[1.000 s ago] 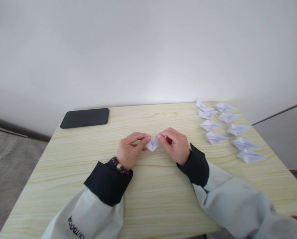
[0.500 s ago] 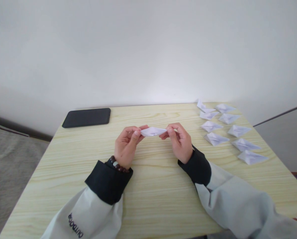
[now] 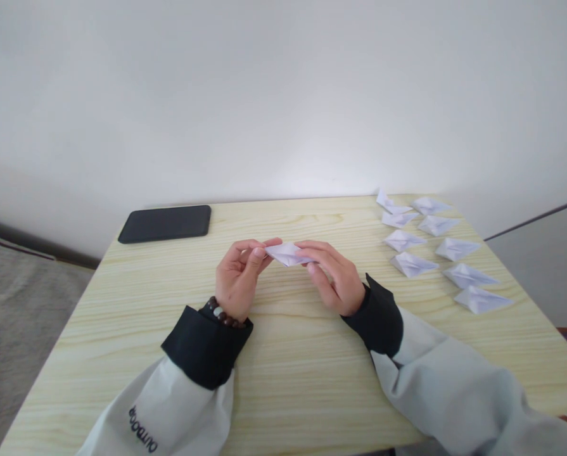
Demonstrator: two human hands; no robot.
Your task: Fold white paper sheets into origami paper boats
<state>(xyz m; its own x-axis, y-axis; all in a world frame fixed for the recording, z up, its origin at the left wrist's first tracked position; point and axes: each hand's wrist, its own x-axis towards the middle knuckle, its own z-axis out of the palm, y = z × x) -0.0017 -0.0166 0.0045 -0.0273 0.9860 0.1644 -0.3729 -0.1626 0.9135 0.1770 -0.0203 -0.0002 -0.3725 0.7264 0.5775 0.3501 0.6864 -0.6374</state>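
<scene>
Between my two hands is a small white paper boat (image 3: 286, 253), held just above the table. My left hand (image 3: 240, 277) pinches its left tip between thumb and fingers. The fingers of my right hand (image 3: 336, 278) lie over the boat's right end, with the thumb below and towards me, so that end is partly covered. More folded white paper boats (image 3: 414, 264) stand in two rows to the right of my right hand, at the far right of the table.
A black phone (image 3: 165, 223) lies flat at the table's far left corner. The wood-grain table (image 3: 283, 380) meets a white wall (image 3: 283, 101) at its back edge. A grey floor covering (image 3: 21, 297) shows at the left.
My right hand has shifted from pinching the boat's right tip to laying its fingers over that end. The boat has tilted, its right end now lower. My left hand keeps its pinch.
</scene>
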